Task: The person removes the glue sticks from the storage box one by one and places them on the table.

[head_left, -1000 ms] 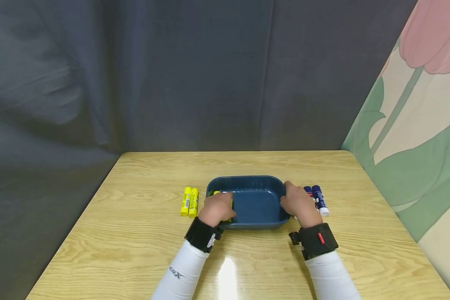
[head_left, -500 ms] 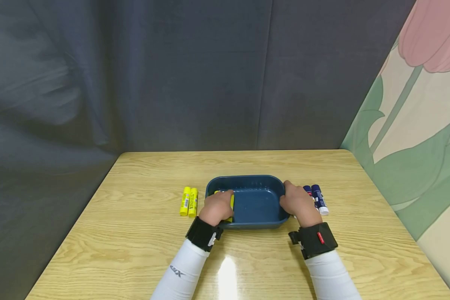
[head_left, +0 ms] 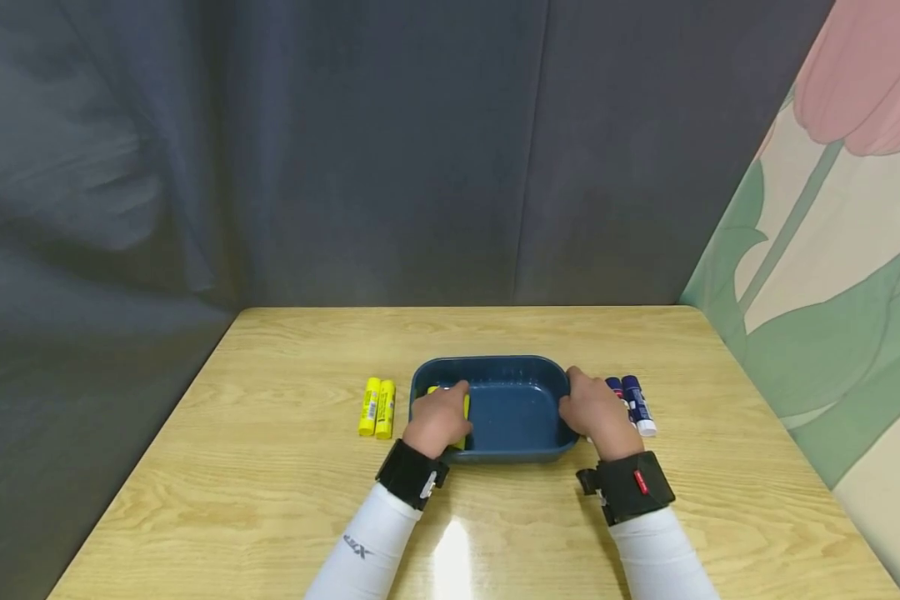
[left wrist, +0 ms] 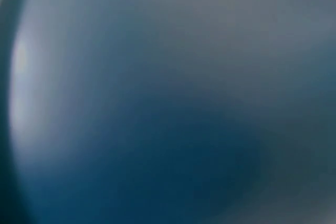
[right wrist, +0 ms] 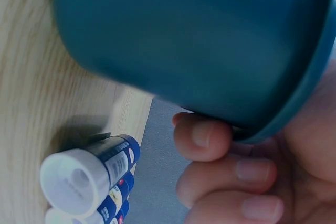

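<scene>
A dark blue oblong plastic basin sits on the table. My left hand reaches into its left end and holds a yellow glue stick, which shows between forefinger and thumb; the other fingertips are hidden. More yellow shows at the hand's upper left. In the left wrist view only blurred blue basin wall appears. My right hand grips the basin's right rim, its fingers curled beneath the lip in the right wrist view. Beside it lie navy glue sticks with white ends.
Two yellow glue sticks lie side by side left of the basin. A navy glue stick lies to the right, partly behind the right hand with others. A dark curtain hangs behind the wooden table; a flower-patterned wall stands at right.
My left hand has shifted very slightly inside the basin, its thumb drawn in a little at first, and more yellow shows at its right side. My right hand keeps its grip on the rim.
</scene>
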Motion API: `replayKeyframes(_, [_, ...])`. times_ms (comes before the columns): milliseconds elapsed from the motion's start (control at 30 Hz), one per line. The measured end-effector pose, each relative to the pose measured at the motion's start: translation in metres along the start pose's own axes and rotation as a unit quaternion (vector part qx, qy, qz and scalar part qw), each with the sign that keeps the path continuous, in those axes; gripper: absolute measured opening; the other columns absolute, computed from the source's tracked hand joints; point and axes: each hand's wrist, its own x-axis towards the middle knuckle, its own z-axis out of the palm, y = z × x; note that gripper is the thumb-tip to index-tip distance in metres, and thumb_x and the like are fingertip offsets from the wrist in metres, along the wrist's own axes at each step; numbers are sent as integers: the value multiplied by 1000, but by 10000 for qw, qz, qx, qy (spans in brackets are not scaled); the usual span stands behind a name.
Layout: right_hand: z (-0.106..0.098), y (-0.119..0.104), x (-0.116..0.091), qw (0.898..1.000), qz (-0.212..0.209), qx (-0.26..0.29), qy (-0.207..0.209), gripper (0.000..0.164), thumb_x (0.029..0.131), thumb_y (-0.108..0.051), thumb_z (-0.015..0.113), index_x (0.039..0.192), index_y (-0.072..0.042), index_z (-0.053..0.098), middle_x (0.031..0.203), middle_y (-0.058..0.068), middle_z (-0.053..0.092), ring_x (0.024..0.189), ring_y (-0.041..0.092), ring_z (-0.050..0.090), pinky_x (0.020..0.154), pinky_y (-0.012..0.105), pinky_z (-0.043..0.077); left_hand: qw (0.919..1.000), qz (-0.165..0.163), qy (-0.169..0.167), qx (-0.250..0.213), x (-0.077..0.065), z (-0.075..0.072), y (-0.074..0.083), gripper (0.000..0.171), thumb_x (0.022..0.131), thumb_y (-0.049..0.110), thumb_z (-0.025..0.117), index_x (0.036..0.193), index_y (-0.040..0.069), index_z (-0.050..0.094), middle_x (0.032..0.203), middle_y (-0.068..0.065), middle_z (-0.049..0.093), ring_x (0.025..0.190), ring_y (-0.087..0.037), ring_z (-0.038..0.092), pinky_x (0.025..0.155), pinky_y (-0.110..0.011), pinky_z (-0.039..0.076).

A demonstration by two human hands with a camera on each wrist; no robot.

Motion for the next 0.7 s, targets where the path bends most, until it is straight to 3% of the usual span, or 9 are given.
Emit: replayKeyframes(700, [1, 1, 0, 9999, -40, -69, 72, 51, 87, -8, 50, 134, 7, 39, 117, 34, 54, 83, 31, 57, 64, 43, 51, 9998, -121, 26, 160, 4, 4, 1, 61, 83, 27, 71, 137, 20, 45, 117, -6, 63, 97, -22, 60, 76, -42, 47])
